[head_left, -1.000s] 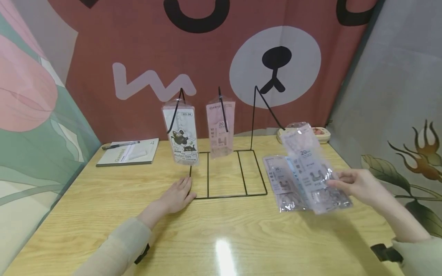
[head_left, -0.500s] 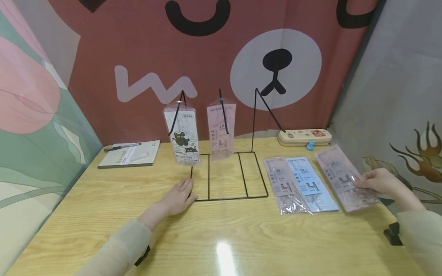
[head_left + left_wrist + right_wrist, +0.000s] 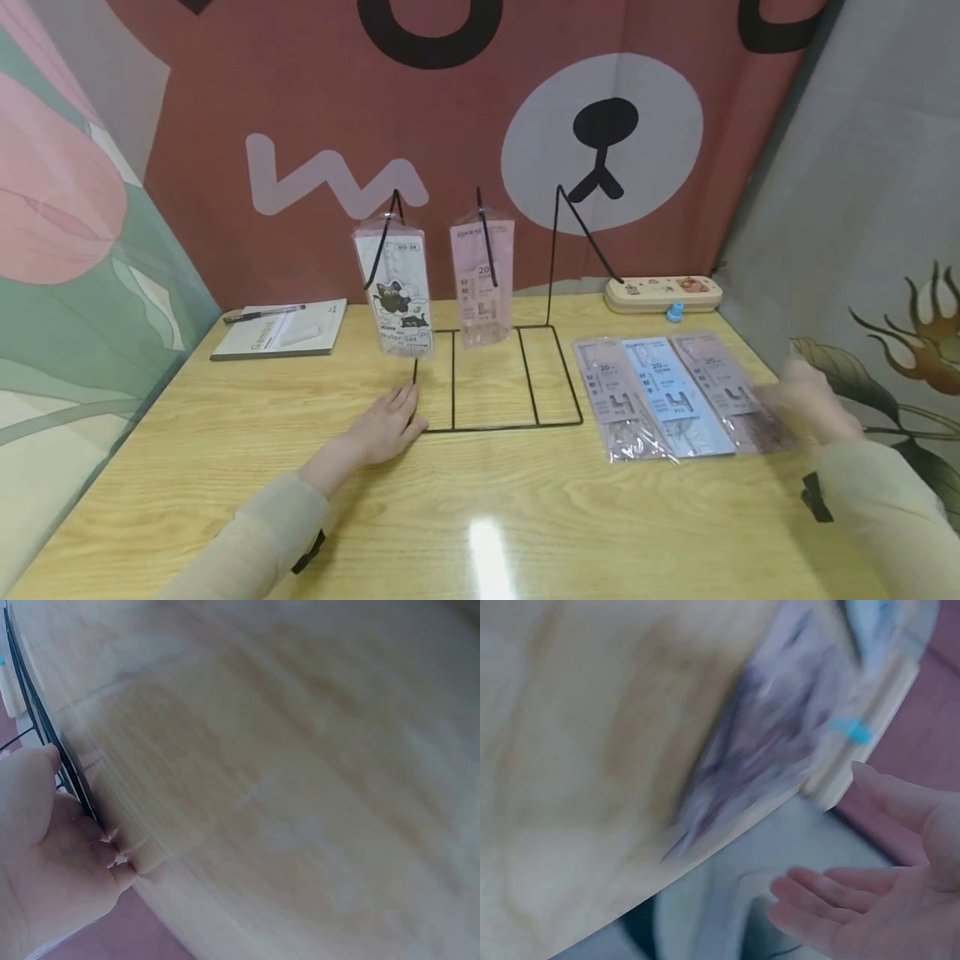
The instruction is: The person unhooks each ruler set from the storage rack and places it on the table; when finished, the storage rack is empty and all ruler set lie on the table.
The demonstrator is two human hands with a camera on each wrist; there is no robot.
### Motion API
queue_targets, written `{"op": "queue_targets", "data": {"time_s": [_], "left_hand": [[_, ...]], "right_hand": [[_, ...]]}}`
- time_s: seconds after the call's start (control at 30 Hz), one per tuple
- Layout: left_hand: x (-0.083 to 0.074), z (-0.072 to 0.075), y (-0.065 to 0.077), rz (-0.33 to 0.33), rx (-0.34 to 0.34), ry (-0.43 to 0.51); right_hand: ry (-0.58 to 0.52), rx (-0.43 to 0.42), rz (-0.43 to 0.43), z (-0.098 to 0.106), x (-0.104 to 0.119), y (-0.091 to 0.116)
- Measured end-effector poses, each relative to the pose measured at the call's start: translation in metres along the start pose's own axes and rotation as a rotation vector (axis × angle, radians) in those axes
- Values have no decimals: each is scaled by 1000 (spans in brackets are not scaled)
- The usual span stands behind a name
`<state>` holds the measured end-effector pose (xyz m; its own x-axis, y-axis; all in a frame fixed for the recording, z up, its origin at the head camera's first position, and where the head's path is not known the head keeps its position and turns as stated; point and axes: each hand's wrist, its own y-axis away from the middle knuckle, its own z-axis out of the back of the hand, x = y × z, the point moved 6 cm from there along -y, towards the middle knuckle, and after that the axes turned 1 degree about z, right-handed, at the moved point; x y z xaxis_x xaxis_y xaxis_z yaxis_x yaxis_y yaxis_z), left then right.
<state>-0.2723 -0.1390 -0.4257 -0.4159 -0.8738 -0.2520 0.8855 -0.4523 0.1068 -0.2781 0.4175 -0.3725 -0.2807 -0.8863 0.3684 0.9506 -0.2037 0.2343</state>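
My left hand [image 3: 384, 427] rests with fairly straight fingers on the front left corner of a black wire rack [image 3: 495, 428]. In the left wrist view its fingers [image 3: 97, 851] lie along the wire at the tabletop. My right hand [image 3: 813, 400], blurred, is beside the rightmost pink ruler set [image 3: 716, 375]; the right wrist view shows its fingers spread and nothing in them. That pack lies flat next to a blue ruler set [image 3: 663, 379] and another pink ruler set [image 3: 606, 379]. From the rack hang a white ruler set [image 3: 393, 287] with cats and a pink ruler set [image 3: 482, 283].
The rack's right hook [image 3: 588, 233] carries no pack. Behind the flat packs are a cream pencil case [image 3: 660, 293] and a small blue object [image 3: 676, 312]. A notebook [image 3: 322, 329] with a pen [image 3: 264, 314] on it lies at the back left. Curtains border the table [image 3: 337, 533].
My right hand has carried a pink ruler set from near the right hook to the right, laid it beside the blue one and let go. The left hand has stayed on the rack.
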Motion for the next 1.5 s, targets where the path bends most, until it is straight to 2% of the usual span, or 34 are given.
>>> {"op": "queue_targets", "data": {"time_s": [0.07, 0.2, 0.3, 0.47, 0.53, 0.7, 0.83, 1.07, 1.3, 1.4, 1.5], "left_hand": [[-1, 1, 0, -2, -2, 0], [-1, 2, -1, -7, -5, -4], [-1, 2, -1, -11, -8, -9], [-2, 2, 0, -9, -4, -8], [-2, 2, 1, -6, -3, -6], [-3, 3, 2, -12, -17, -11], [-3, 1, 2, -14, -16, -16], [-4, 1, 2, -28, -33, 0], [-2, -2, 1, -17, -20, 10], [1, -2, 0, -12, -19, 6], [0, 0, -1, -35, -41, 18]], "right_hand": [[-8, -44, 53, 1, 16, 2], [-28, -112, 234, -3, 59, 5], [-19, -118, 357, -17, 93, 10], [-12, -13, 477, -54, 139, 22], [-42, 32, 512, -67, 154, 25], [-45, 59, 621, -90, 184, 33], [-31, 119, 657, -110, 202, 37], [21, 220, 608, -136, 221, 39], [66, 282, 535, -148, 227, 33], [62, 307, 527, -149, 230, 34], [73, 311, 525, -147, 232, 36]]}}
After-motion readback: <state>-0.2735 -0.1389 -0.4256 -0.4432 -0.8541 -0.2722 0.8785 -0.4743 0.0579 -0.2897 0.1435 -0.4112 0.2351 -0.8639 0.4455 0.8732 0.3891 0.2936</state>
